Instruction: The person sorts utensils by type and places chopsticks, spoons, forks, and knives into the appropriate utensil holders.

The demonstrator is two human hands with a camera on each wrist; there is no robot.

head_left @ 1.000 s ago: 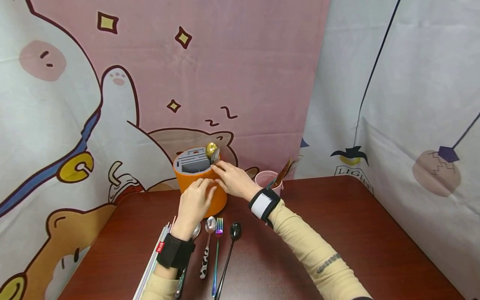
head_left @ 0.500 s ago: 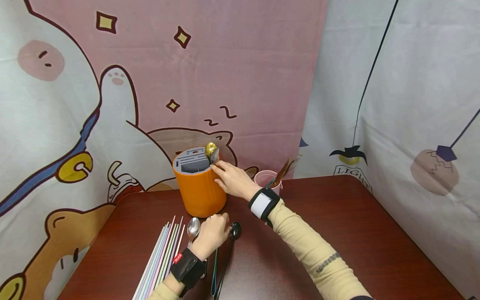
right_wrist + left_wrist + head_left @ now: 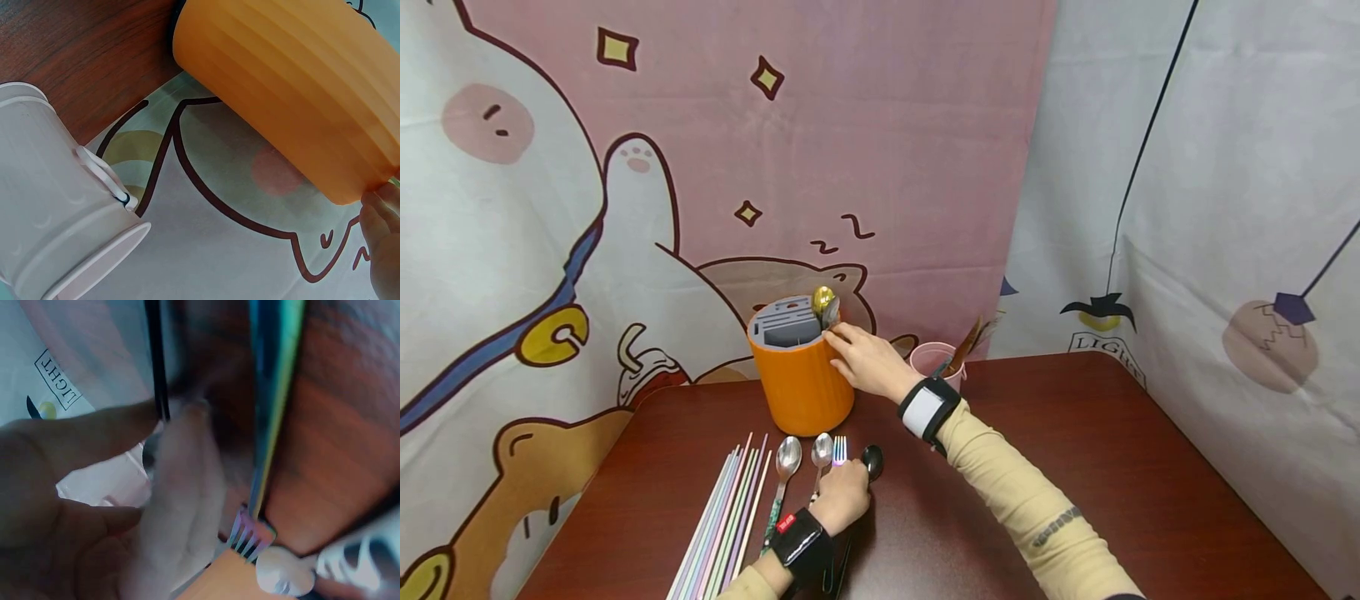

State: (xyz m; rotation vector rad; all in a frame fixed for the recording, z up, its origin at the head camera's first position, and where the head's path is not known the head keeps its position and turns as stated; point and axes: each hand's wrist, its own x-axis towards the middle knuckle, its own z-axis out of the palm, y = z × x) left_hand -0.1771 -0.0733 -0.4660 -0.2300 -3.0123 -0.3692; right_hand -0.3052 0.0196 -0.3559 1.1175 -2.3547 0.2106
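Observation:
My left hand (image 3: 841, 497) is low over the table, its thumb and fingers pinching the thin dark handle (image 3: 157, 356) of a black long-handled spoon (image 3: 872, 461). Beside it lies a rainbow-coloured fork (image 3: 840, 450), partly covered by the hand. At the back, my right hand (image 3: 872, 360) holds the rim of an orange cutlery holder (image 3: 805, 387), fingers at the top edge and thumb on the outer wall. A gold spoon (image 3: 823, 298) and a silver spoon (image 3: 831, 312) stick up from the holder's grey slotted insert (image 3: 786, 321).
Left of the hand lie a cow-print-handled spoon (image 3: 822, 451), a larger silver spoon (image 3: 787, 458) and several pastel sticks (image 3: 726, 517). A pink bucket (image 3: 934, 357) with brown-handled items stands right of the holder. A printed cloth (image 3: 887, 150) hangs behind the table.
My left hand has left the orange holder and come down and right over the cutlery, onto the black spoon's handle. The right hand stays at the holder's rim.

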